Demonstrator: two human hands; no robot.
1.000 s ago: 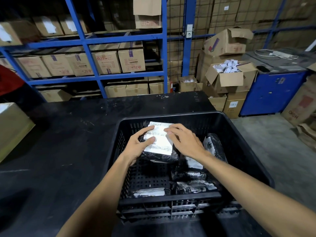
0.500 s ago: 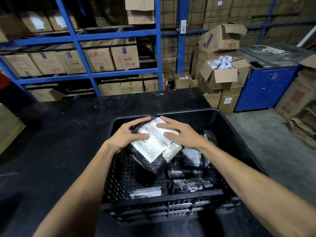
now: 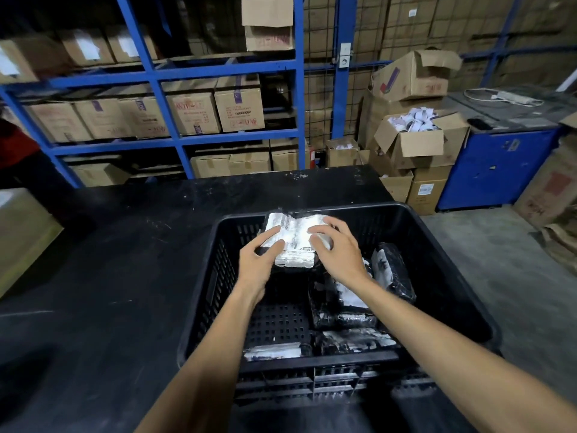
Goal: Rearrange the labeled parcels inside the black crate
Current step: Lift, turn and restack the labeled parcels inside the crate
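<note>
A black slatted crate [image 3: 449, 245] sits on a black table. Inside its far left corner a black-wrapped parcel with a big white label [image 3: 295, 242] leans against the far wall. My left hand [image 3: 260, 260] grips its left edge with the thumb on the label. My right hand [image 3: 338, 251] lies on its right side, fingers spread over the label. Several other black labelled parcels fill the crate: one upright at the right [image 3: 392, 270], one in the middle [image 3: 340, 307], two along the near wall [image 3: 356, 339] [image 3: 271, 351].
The black table [image 3: 109, 292] spreads to the left of the crate, with a cardboard box [image 3: 18, 232] at its left edge. Blue shelving [image 3: 175, 142] with cartons stands behind. Open boxes [image 3: 412, 142] and a blue cabinet [image 3: 493, 170] stand at the right.
Both hands lifted the labelled parcel, tilted it, then carried it toward the crate's far left corner, where it now leans on the far wall.
</note>
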